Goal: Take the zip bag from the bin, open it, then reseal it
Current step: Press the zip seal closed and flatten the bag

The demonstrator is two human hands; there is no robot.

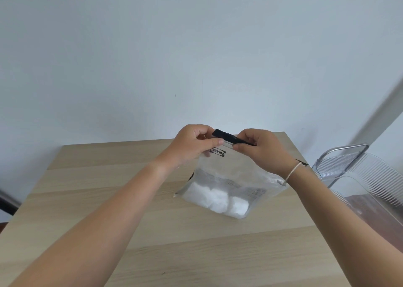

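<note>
A clear zip bag stands a little right of the frame's centre, its bottom resting on the pale wood-grain surface and its top lifted toward the wall. Along that top runs a black seal strip, with a black printed logo just beneath it on the clear plastic. Soft white stuffing, like cotton wool, fills the lower part of the bag. The left hand is closed on the top edge at the left end of the strip, thumb pressed against the plastic beside the logo. The right hand is pinched shut on the same edge just right of it, so the two sets of fingertips sit close together; whether the seal is parted or pressed together between them cannot be told. A pale cord bracelet circles the right wrist. At the right edge of the frame, beside the surface, stands a ribbed transparent bin. A plain light wall fills the upper half.
</note>
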